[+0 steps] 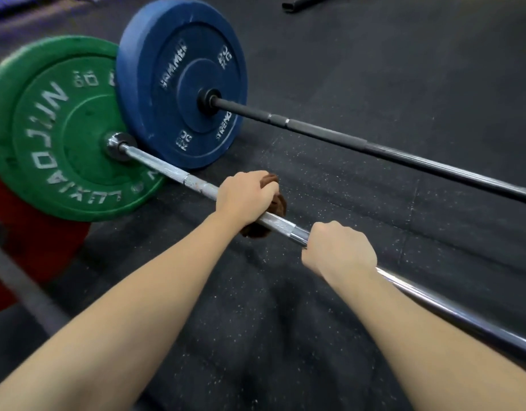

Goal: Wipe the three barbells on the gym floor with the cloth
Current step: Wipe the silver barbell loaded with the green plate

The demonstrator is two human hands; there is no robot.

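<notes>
A silver barbell [167, 170] with a green plate [57, 129] lies across the black gym floor. My left hand [244, 197] grips a brown cloth [281, 203] wrapped round its shaft, a little way from the plate. To its right my right hand [339, 247] grips the bare shaft. Behind lies a black barbell [344, 140] with a blue plate [181, 81]. At the lower left a red plate [33, 250] and a blurred grey bar [21, 289] show a third barbell.
The black rubber floor [374, 69] is speckled with white. A dark object [303, 2] lies at the far top edge. A blue-lit strip [18, 7] runs along the top left corner.
</notes>
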